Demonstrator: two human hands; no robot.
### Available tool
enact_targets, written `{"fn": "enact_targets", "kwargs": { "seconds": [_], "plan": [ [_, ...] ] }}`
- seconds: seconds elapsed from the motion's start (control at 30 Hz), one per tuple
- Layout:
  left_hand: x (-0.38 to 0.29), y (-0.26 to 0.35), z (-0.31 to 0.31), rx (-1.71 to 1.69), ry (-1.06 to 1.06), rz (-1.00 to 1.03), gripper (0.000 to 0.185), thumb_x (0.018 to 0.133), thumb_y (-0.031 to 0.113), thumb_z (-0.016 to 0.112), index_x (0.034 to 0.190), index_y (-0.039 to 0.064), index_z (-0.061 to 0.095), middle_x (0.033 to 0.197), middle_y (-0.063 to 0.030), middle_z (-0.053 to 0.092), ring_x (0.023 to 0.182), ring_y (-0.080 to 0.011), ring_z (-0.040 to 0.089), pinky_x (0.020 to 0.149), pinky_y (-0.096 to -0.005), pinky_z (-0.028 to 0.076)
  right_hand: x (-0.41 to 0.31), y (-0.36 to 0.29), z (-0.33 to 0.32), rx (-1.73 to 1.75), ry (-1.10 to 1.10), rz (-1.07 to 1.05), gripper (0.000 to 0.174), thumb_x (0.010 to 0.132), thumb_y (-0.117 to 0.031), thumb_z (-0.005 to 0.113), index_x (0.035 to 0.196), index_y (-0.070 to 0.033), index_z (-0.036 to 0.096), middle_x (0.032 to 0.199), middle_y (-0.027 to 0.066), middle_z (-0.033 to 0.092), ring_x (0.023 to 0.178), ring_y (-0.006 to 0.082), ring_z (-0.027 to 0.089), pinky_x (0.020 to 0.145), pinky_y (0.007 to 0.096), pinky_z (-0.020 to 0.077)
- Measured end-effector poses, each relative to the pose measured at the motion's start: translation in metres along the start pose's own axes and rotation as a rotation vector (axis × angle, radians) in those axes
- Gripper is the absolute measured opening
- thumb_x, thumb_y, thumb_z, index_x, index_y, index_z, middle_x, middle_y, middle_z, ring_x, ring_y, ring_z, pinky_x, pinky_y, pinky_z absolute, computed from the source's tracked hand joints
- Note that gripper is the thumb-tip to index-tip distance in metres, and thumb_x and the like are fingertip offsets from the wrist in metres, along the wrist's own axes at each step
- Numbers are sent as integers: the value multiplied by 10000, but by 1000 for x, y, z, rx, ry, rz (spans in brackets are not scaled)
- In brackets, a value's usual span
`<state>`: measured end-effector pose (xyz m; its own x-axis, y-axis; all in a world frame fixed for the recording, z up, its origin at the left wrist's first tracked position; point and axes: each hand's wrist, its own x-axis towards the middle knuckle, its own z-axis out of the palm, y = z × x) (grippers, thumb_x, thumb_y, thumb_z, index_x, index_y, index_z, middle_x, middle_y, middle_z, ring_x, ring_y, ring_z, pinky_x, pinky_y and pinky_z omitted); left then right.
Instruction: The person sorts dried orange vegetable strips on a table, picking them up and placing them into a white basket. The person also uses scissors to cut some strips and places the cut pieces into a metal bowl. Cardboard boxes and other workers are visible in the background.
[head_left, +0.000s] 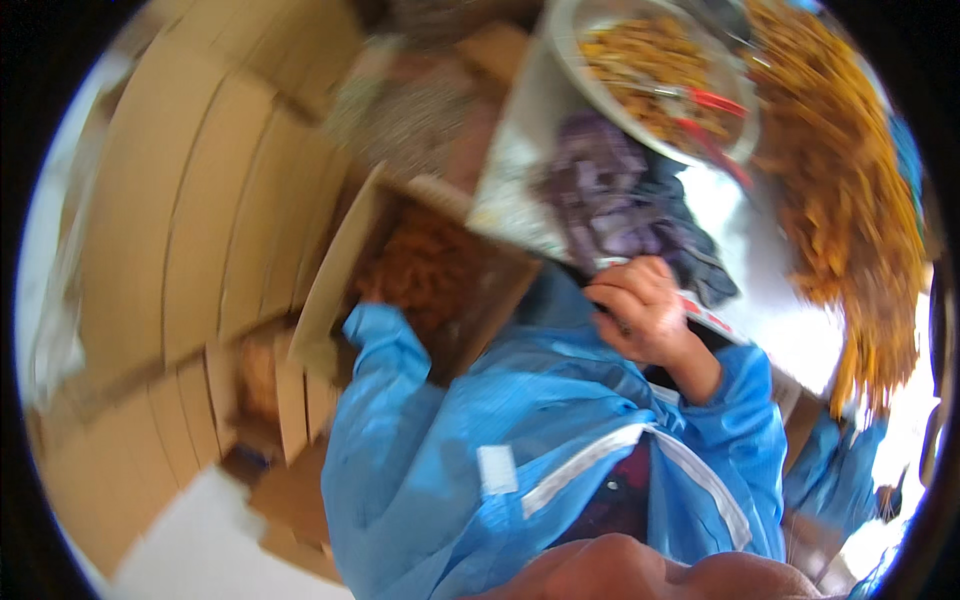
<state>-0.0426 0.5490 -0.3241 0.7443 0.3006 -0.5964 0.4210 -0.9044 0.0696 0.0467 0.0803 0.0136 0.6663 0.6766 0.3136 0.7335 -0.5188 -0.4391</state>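
Note:
My left hand (369, 288) reaches into an open cardboard box (322, 315). It is blurred and mostly hidden by the blue sleeve, so its grip cannot be made out. Reddish-brown food strips (427, 262) lie in the box. At the near edge of a white-topped table (517, 195), my right hand (641, 307) has its fingers curled in. Something dark shows under those fingers, but what it is stays unclear. Just beyond it lie a crumpled purple cloth (600, 172) and a dark grey cloth (705, 262).
A pale basin (562, 45) on the table holds orange-yellow strips and a red-handled cutting tool (712, 101). To its right spreads a large heap of similar strips (840, 202). Cardboard boxes (202, 202) line the left side. Another person's blue clothing (832, 465) appears at lower right.

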Motion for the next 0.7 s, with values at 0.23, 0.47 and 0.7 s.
{"fn": "enact_targets", "kwargs": {
  "seconds": [0.23,0.47,0.7],
  "plan": [
    [28,30,-11,115,23,23,378,953,204,628,1313,91,638,1270,-192,655,1140,-327,636,984,-430,510,-7,2,-4,40,50,-38,348,722,-166,754,1050,-98,658,1089,57,632,1019,276,618,888,421,464],
    [32,24,-11,114,74,-20,363,971,206,612,1302,59,635,1274,-201,648,1131,-330,638,980,-441,512,-12,5,6,58,99,-24,295,765,-147,701,1053,-107,651,1056,49,636,1019,258,623,916,419,461],
    [24,21,-5,-35,196,-72,353,990,209,596,1292,28,631,1279,-211,642,1122,-333,639,977,-452,515,-20,-3,7,9,197,-12,239,747,-154,658,973,-84,622,986,90,638,947,302,635,862,434,485]
  ]
}}
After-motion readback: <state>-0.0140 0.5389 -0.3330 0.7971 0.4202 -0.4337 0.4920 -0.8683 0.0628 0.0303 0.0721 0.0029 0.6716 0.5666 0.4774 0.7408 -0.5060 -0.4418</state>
